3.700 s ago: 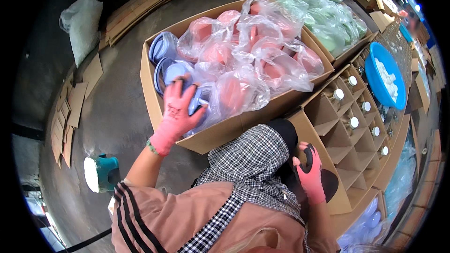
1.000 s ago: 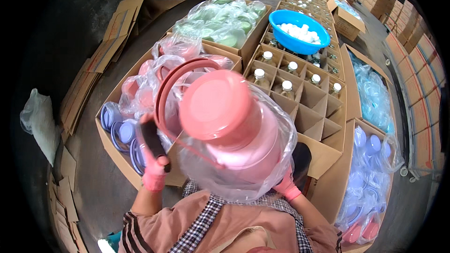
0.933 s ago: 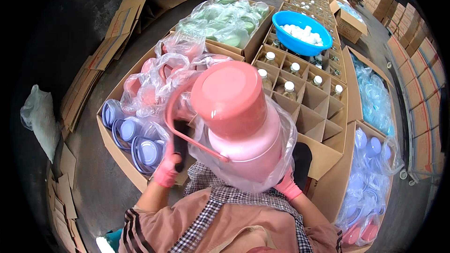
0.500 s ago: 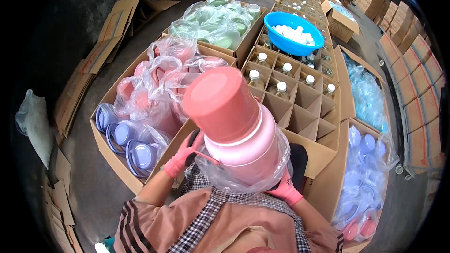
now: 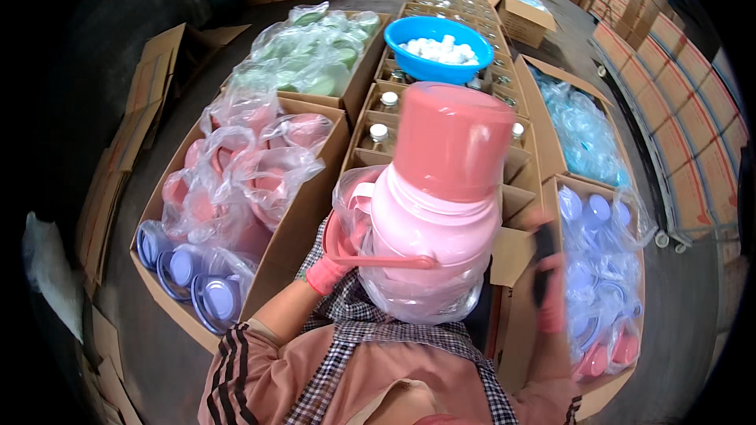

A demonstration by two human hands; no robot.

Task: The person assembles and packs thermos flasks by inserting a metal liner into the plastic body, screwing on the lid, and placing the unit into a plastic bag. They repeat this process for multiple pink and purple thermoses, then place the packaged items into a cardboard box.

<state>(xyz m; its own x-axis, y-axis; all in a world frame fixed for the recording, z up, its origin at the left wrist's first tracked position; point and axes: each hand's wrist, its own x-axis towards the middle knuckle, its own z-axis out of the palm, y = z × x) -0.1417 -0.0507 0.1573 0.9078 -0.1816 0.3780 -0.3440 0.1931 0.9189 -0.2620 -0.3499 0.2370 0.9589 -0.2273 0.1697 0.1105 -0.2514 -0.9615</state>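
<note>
A pink vacuum flask (image 5: 429,224) with a darker pink cap (image 5: 457,142) stands slightly tilted in front of my body. Clear plastic film (image 5: 409,295) bunches around its lower part. My left hand (image 5: 329,269), in a pink glove, grips the flask at its left side by the swing handle (image 5: 386,261); the bag and handle partly cover the fingers. Off to the flask's right, apart from it, is my right hand (image 5: 549,283) in a pink and black glove. Motion smears its fingers, and I see nothing clear in it.
Left, an open carton (image 5: 303,212) holds bagged pink and lilac flask parts; behind it are bagged green ones (image 5: 315,59). Ahead, a blue basin (image 5: 441,24) of white caps sits over divided cartons of bottles. On the right, cartons hold bagged blue (image 5: 583,130) and lilac parts (image 5: 587,283).
The flask has turned more upright and shifted right, bringing its handle to the front. My right hand has left the flask's base and moved up and right. The view has swung slightly right.
</note>
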